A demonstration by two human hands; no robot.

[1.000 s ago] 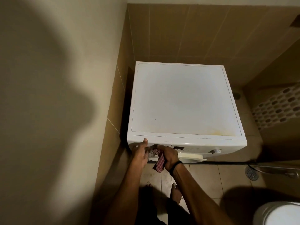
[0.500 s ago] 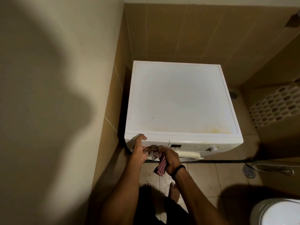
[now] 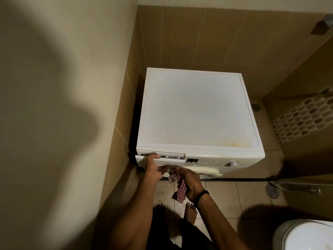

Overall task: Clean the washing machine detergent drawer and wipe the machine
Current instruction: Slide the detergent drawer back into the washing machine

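Left hand (image 3: 153, 167) grips the drawer (image 3: 173, 160) front, thumb hooked over its edge, drawer slightly out at the washing machine's (image 3: 198, 109) top-left corner. Right hand (image 3: 191, 181) clutches a checked cloth (image 3: 181, 190) just below, likely ready to wipe inside.

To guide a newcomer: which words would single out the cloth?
Find the white box-shaped washing machine against the brown tiled wall. In front of it, the right hand grips a red-and-white checked cloth. Nothing else nearby is checked.
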